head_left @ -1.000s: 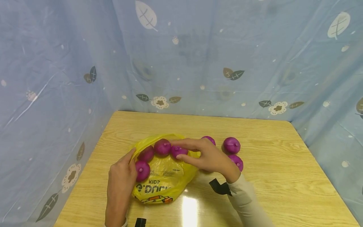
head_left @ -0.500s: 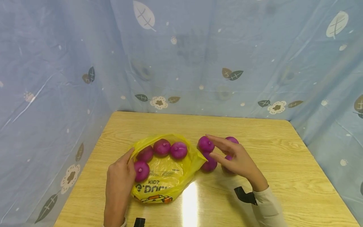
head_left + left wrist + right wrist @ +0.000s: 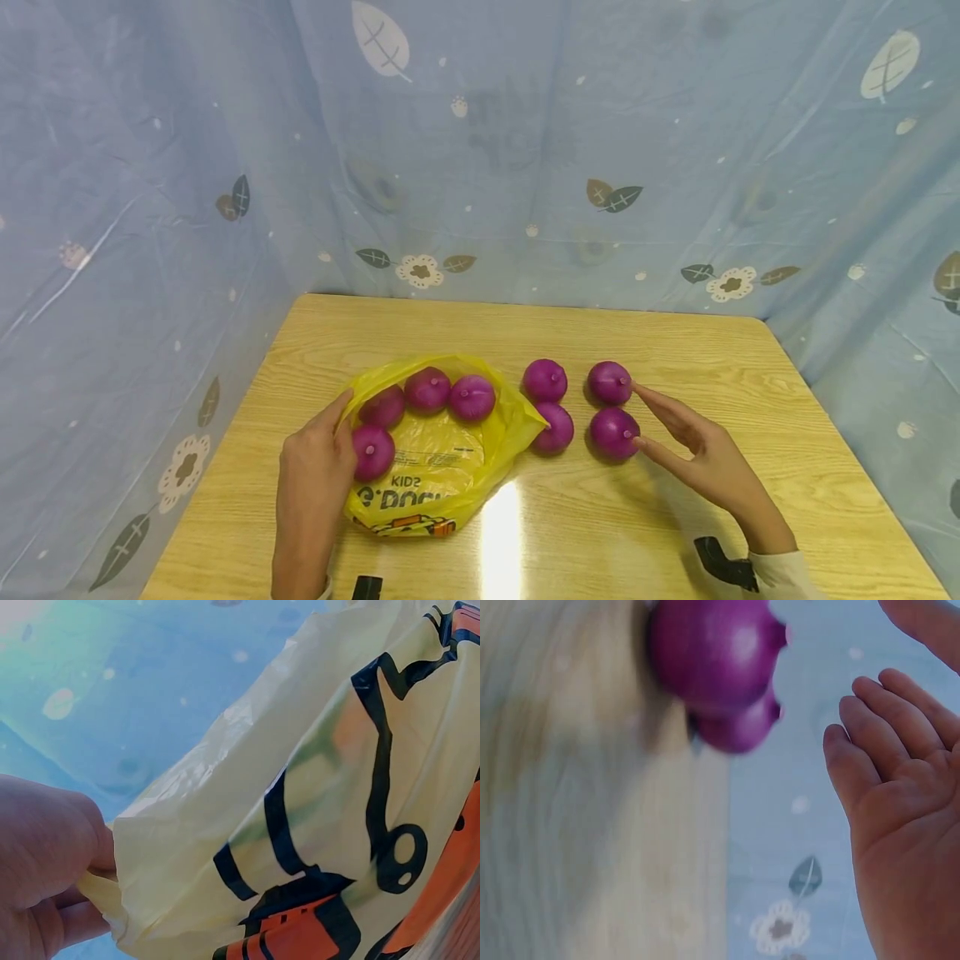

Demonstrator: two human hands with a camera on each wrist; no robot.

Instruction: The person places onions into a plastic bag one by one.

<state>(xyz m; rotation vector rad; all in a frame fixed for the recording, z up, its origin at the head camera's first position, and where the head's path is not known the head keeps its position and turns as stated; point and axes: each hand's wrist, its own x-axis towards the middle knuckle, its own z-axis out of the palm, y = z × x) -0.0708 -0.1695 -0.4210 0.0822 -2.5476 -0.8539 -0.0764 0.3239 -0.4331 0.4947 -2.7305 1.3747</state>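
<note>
My left hand [image 3: 317, 471] pinches the left rim of a yellow plastic bag [image 3: 442, 458] lying with its mouth spread on the table. In the left wrist view, the bag [image 3: 187, 877] is gripped between thumb and fingers. Several purple onions, such as this onion [image 3: 472, 398], lie inside along the far and left sides. My right hand [image 3: 708, 458] is beside two loose onions at right, fingers extended and palm bare. Its fingertips reach the far onion [image 3: 610, 383] and the near onion [image 3: 614, 433]. In the right wrist view, the hand [image 3: 904, 795] shows a gap from an onion [image 3: 712, 645].
Two more onions stand between the bag and the right pair: a far one [image 3: 545, 381] and a near one [image 3: 553, 429] against the bag's right corner. A wooden table [image 3: 750, 375] carries everything. Blue patterned curtains [image 3: 517, 150] enclose its back and sides.
My right hand has left an onion inside the bag and moved right, past the middle pair, to the rightmost two. The left hand has stayed at the bag's rim.
</note>
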